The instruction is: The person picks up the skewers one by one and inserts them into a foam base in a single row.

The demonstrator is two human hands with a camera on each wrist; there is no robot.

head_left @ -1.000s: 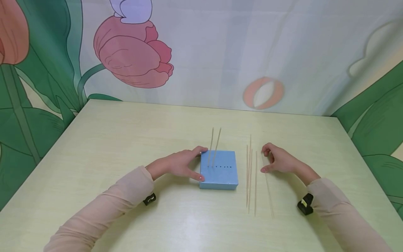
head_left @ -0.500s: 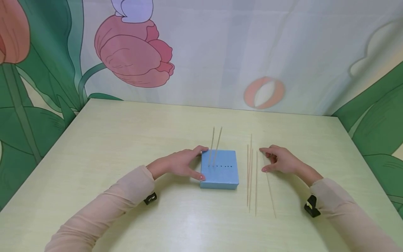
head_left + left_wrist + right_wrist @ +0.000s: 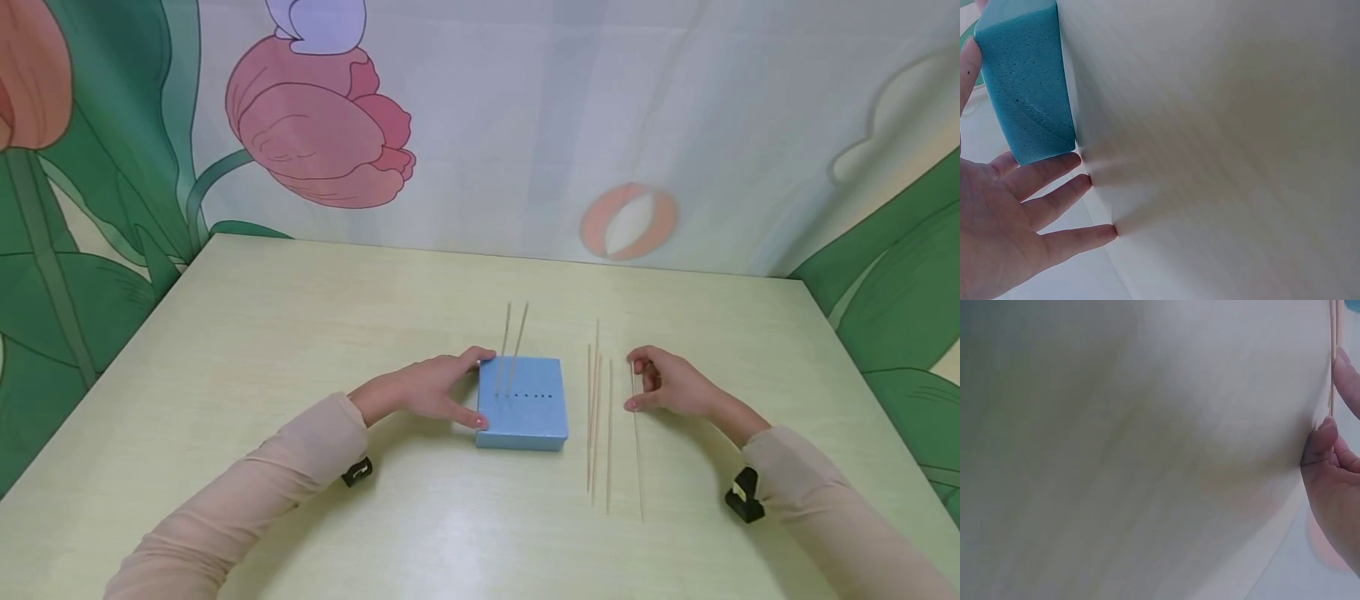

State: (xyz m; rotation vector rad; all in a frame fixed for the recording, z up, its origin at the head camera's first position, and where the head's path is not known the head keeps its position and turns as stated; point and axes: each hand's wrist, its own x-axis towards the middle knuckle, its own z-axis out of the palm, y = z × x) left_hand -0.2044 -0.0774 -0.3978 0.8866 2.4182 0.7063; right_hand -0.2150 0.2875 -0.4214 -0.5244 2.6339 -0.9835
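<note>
Table [image 3: 300,333]: pale yellow-green top with faint wood grain, square-cornered, its far edge set close against the backdrop; soft glare showed on the near part. Backdrop [image 3: 487,125]: a hanging printed sheet with vertical folds, pale blue-white in the middle. Printed on it were a large pink tulip [image 3: 318,133] on a curved green stem, part of an orange-red flower [image 3: 30,75] at upper left, broad green leaves [image 3: 892,283] at both sides, and a small round orange-and-white bud [image 3: 628,221]. Lighting was even and diffuse.
</note>
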